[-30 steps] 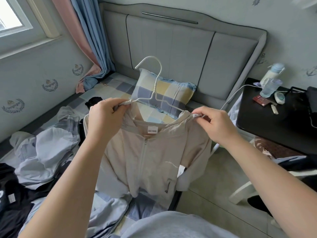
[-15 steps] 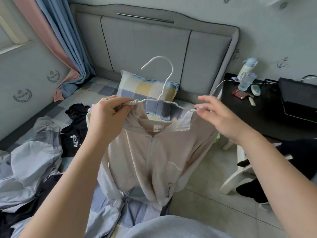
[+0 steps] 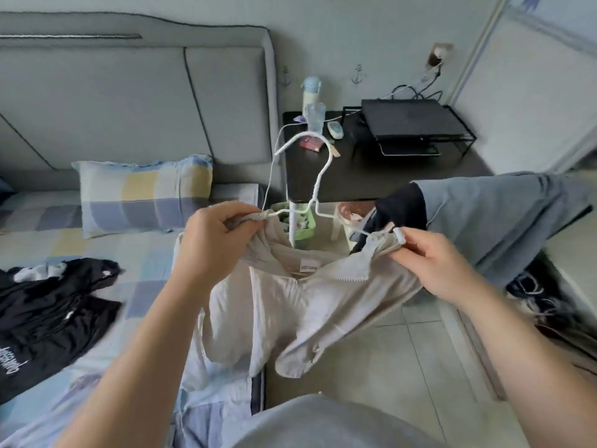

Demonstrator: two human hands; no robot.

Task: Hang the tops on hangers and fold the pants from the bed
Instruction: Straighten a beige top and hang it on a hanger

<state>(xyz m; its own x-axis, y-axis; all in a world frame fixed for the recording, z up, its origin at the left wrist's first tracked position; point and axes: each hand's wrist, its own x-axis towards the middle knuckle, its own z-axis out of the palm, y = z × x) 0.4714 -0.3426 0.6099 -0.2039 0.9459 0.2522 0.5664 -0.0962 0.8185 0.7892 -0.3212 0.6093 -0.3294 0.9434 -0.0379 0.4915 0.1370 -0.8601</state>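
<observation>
bedroom, bed [image 3: 145, 263] on your left | beige zip jacket [image 3: 290, 305] is dangling at the bed's right edge on the white hanger [image 3: 318, 179] | your left hand [image 3: 214, 245] and right hand [image 3: 434, 265] are each pinching a shoulder at hanger tips | looking light and floppy, so grab shoulder seams

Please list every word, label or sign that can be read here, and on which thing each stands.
"SADUO FASHI...": neck label of the beige jacket, blurred, reading uncertain.
White script on the black T-shirt: too blurred to read.
Red packet on the nightstand: print too small.
Anchor signs on the wall: pictures, no words.
</observation>
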